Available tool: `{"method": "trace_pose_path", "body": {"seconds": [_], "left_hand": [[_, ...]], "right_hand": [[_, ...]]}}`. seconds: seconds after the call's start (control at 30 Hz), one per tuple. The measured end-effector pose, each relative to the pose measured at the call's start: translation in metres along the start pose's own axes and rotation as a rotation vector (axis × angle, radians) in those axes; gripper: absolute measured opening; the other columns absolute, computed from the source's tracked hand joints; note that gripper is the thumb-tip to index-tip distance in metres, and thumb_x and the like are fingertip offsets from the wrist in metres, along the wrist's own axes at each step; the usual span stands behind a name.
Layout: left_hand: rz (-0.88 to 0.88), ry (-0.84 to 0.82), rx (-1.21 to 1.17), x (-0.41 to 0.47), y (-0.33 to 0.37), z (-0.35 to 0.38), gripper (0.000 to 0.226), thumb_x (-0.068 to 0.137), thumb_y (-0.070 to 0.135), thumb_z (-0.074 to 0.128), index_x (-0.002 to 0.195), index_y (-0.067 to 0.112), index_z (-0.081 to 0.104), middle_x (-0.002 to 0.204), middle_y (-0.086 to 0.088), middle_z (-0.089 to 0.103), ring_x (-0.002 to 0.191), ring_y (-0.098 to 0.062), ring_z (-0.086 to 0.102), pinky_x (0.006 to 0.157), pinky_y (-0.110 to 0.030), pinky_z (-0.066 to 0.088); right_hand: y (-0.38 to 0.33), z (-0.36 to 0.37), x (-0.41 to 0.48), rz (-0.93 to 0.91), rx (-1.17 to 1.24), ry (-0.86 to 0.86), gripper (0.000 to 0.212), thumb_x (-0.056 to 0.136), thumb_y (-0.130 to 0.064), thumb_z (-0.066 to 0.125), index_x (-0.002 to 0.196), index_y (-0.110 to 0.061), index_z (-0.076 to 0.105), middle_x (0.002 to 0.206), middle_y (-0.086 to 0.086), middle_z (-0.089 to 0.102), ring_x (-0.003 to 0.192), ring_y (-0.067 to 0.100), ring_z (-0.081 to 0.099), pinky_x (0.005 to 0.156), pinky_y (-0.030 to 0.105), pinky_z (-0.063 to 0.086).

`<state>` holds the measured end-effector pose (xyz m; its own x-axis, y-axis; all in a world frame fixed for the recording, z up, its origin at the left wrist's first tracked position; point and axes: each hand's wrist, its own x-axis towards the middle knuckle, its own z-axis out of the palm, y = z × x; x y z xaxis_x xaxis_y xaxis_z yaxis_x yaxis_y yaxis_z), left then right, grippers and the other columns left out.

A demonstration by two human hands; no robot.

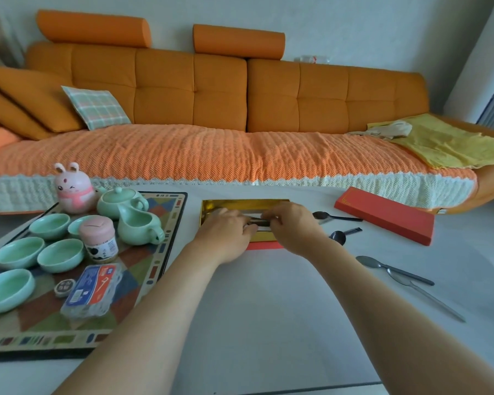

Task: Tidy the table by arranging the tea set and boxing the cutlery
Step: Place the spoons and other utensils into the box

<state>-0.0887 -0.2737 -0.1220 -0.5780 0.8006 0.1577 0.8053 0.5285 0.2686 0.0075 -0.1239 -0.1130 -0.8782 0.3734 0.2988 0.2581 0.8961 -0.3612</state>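
Observation:
A gold-lined cutlery box (234,204) lies open on the white table, its red base showing at the near edge. Both hands are inside it: my left hand (226,228) and my right hand (290,222) pinch a dark piece of cutlery (258,221) between them, lying crosswise in the box. Two black spoons (330,216) (343,235) lie right of the box, and two grey metal pieces (394,269) (428,295) lie nearer me on the right. The pale green tea set, a teapot (120,199), a pitcher (139,226) and several bowls (60,255), stands on a patterned tray (157,269) at left.
The red box lid (385,216) lies at the far right of the table. On the tray are also a pink rabbit figure (73,189), a pink-lidded jar (99,238), a plastic floss-pick box (93,289) and a small round tin (65,287). An orange sofa (220,115) runs behind the table.

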Motion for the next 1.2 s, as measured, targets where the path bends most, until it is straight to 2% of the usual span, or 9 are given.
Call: {"method": "trace_pose_path", "body": {"seconds": [0.07, 0.17, 0.3, 0.53, 0.63, 0.87, 0.97, 1.07, 1.2], "left_hand": [[0.006, 0.008, -0.01, -0.001, 0.001, -0.001, 0.047, 0.103, 0.044, 0.032, 0.132, 0.019, 0.059, 0.132, -0.002, 0.055, 0.122, -0.023, 0.043, 0.104, -0.039, 0.036], [0.031, 0.038, -0.006, -0.004, 0.005, -0.003, 0.046, 0.103, 0.043, 0.035, 0.136, 0.02, 0.055, 0.134, 0.0, 0.053, 0.122, -0.021, 0.043, 0.103, -0.038, 0.035], [0.083, 0.125, 0.0, -0.006, 0.016, -0.006, 0.045, 0.102, 0.042, 0.041, 0.14, 0.021, 0.051, 0.137, 0.003, 0.051, 0.126, -0.019, 0.042, 0.104, -0.038, 0.037], [0.207, 0.255, -0.063, -0.011, 0.059, 0.001, 0.03, 0.099, 0.03, 0.05, 0.127, 0.02, 0.06, 0.115, 0.004, 0.055, 0.115, -0.017, 0.048, 0.086, -0.029, 0.04], [0.255, 0.228, -0.105, -0.014, 0.081, 0.009, 0.025, 0.098, 0.026, 0.051, 0.12, 0.019, 0.061, 0.109, 0.004, 0.053, 0.109, -0.017, 0.05, 0.079, -0.028, 0.041], [0.28, 0.1, -0.15, -0.022, 0.128, 0.028, 0.031, 0.098, 0.025, 0.048, 0.128, 0.025, 0.056, 0.129, 0.007, 0.052, 0.115, -0.016, 0.053, 0.077, -0.026, 0.043], [0.296, 0.087, -0.182, -0.028, 0.143, 0.032, 0.034, 0.099, 0.026, 0.05, 0.133, 0.023, 0.054, 0.134, 0.005, 0.05, 0.121, -0.016, 0.051, 0.087, -0.027, 0.045], [0.303, 0.063, -0.176, -0.032, 0.151, 0.037, 0.038, 0.099, 0.026, 0.051, 0.137, 0.025, 0.051, 0.138, 0.006, 0.049, 0.128, -0.015, 0.046, 0.094, -0.029, 0.043], [0.3, 0.056, -0.168, -0.032, 0.147, 0.039, 0.037, 0.097, 0.026, 0.053, 0.134, 0.025, 0.052, 0.133, 0.006, 0.051, 0.123, -0.015, 0.048, 0.09, -0.027, 0.044]], "right_hand": [[0.0, 0.0, -0.005, -0.04, 0.014, -0.076, 0.038, 0.092, -0.015, 0.04, 0.104, -0.029, 0.073, 0.086, -0.005, 0.068, 0.077, 0.016, 0.058, 0.064, 0.031, 0.046], [0.002, -0.002, -0.009, -0.061, 0.037, -0.1, 0.038, 0.091, -0.016, 0.038, 0.099, -0.028, 0.074, 0.075, 0.0, 0.067, 0.07, 0.019, 0.057, 0.061, 0.034, 0.047], [0.006, -0.014, -0.016, -0.071, 0.061, 0.019, 0.035, 0.094, -0.013, 0.043, 0.112, -0.021, 0.073, 0.104, -0.002, 0.067, 0.096, 0.016, 0.056, 0.084, 0.032, 0.047], [0.028, -0.048, -0.046, 0.089, 0.071, 0.042, 0.032, 0.095, -0.01, 0.045, 0.101, -0.028, 0.071, 0.101, -0.007, 0.059, 0.085, 0.012, 0.059, 0.071, 0.028, 0.049], [0.047, -0.066, -0.065, 0.219, 0.014, -0.05, 0.036, 0.088, -0.008, 0.046, 0.108, -0.028, 0.068, 0.107, -0.007, 0.056, 0.096, 0.015, 0.058, 0.079, 0.032, 0.052], [0.092, -0.09, -0.111, 0.426, -0.281, -0.252, 0.043, 0.093, -0.023, 0.05, 0.136, -0.028, 0.05, 0.133, 0.004, 0.048, 0.124, 0.026, 0.043, 0.105, 0.041, 0.037], [0.098, -0.091, -0.118, 0.443, -0.281, -0.294, 0.041, 0.093, -0.017, 0.046, 0.132, -0.028, 0.053, 0.127, 0.006, 0.048, 0.117, 0.027, 0.044, 0.1, 0.042, 0.042], [0.093, -0.088, -0.118, 0.385, -0.209, -0.29, 0.042, 0.091, -0.009, 0.047, 0.127, -0.027, 0.061, 0.121, 0.003, 0.054, 0.11, 0.022, 0.05, 0.09, 0.033, 0.047], [0.077, -0.08, -0.112, 0.311, -0.089, -0.302, 0.04, 0.091, -0.008, 0.05, 0.122, -0.028, 0.064, 0.111, -0.005, 0.062, 0.094, 0.012, 0.055, 0.079, 0.022, 0.044]]}}
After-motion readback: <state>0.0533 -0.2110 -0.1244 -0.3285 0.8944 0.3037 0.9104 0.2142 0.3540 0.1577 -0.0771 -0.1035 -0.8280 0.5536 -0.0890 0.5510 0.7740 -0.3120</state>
